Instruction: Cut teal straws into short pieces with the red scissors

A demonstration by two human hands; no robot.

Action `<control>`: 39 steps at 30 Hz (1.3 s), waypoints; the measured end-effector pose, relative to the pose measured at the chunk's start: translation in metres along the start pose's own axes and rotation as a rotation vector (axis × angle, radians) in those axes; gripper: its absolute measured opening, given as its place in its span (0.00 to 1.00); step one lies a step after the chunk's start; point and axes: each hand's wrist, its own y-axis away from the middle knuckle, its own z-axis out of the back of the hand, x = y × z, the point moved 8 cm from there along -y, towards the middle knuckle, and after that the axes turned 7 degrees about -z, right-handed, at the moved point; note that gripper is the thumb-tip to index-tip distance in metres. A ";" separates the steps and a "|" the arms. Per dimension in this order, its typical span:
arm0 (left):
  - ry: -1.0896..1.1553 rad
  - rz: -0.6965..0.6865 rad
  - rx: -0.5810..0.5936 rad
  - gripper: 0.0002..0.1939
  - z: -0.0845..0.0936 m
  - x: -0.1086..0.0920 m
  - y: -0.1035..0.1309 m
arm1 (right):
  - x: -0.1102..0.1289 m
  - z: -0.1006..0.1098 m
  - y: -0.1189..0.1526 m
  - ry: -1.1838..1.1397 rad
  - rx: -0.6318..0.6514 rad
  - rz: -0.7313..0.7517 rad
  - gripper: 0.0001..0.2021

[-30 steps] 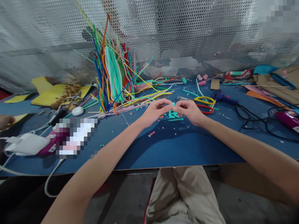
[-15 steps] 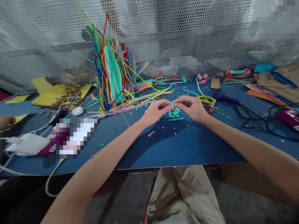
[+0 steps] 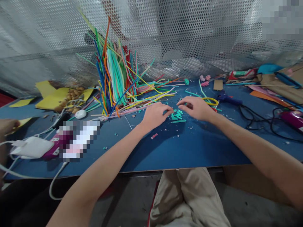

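Small green pieces (image 3: 177,115) lie in a loose pile on the blue table (image 3: 142,151), with a longer green piece at their near side. Just left of the pile is my left hand (image 3: 156,115), its fingers curled together; what they hold, if anything, is hidden. My right hand (image 3: 194,107) hovers at the pile's right, thumb and forefinger apart, with nothing visible between them. Behind my left hand stands a thick bundle of coloured fuzzy stems (image 3: 115,75), and more stems (image 3: 153,94) lie flat beside it.
A glue gun (image 3: 229,98) with a black cord lies at the right. At the left are a power strip (image 3: 53,146), a white charger (image 3: 32,147), cables, yellow sheets (image 3: 53,98) and another person's hand (image 3: 8,126). A perforated metal screen (image 3: 189,37) stands behind.
My hands have moved apart above the green pile. The green piece that was between their fingertips no longer shows there. The view has shifted slightly.
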 end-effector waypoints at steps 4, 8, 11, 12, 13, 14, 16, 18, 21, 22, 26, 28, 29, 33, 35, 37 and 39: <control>-0.026 0.064 -0.081 0.15 0.012 0.005 0.000 | -0.066 0.021 -0.004 0.394 0.033 -0.134 0.23; 0.236 0.199 -0.230 0.17 0.019 0.023 0.002 | -0.132 0.026 -0.004 0.463 0.227 -0.335 0.23; 0.328 0.243 -0.291 0.15 0.017 0.034 0.004 | -0.145 0.029 -0.003 0.436 0.288 -0.408 0.25; 0.340 0.250 -0.300 0.14 0.016 0.036 0.005 | -0.145 0.032 -0.002 0.428 0.288 -0.435 0.27; 0.352 0.256 -0.306 0.13 0.015 0.039 0.005 | -0.143 0.033 -0.001 0.421 0.292 -0.454 0.28; 0.366 0.260 -0.309 0.13 0.014 0.041 0.006 | -0.141 0.034 0.001 0.419 0.299 -0.462 0.29; 0.404 0.266 -0.313 0.12 0.012 0.043 0.006 | -0.137 0.034 0.003 0.441 0.312 -0.467 0.30; 0.440 0.274 -0.314 0.13 0.010 0.045 0.006 | -0.135 0.032 0.004 0.481 0.312 -0.456 0.30; 0.476 0.303 -0.316 0.14 0.009 0.046 0.007 | -0.129 0.033 -0.002 0.536 0.248 -0.400 0.28; 0.496 0.318 -0.319 0.15 0.008 0.047 0.007 | -0.126 0.035 -0.004 0.549 0.207 -0.377 0.26; 0.615 0.361 -0.345 0.16 0.007 0.049 0.008 | -0.104 0.059 -0.009 0.506 -0.073 -0.356 0.21; 0.655 0.356 -0.351 0.16 0.007 0.048 0.008 | -0.091 0.069 -0.006 0.419 -0.178 -0.368 0.21; 0.669 0.352 -0.351 0.16 0.008 0.047 0.007 | -0.085 0.070 -0.005 0.360 -0.190 -0.372 0.22; 0.723 0.336 -0.351 0.16 0.008 0.041 0.005 | -0.057 0.048 -0.002 0.116 -0.018 -0.336 0.27; 0.742 0.326 -0.357 0.15 0.010 0.037 0.005 | -0.042 0.029 0.001 0.026 0.114 -0.297 0.26; 0.750 0.317 -0.363 0.14 0.012 0.034 0.005 | -0.029 0.013 0.005 -0.018 0.217 -0.266 0.25; 0.752 0.311 -0.363 0.14 0.013 0.031 0.005 | -0.018 0.001 0.009 -0.022 0.283 -0.239 0.24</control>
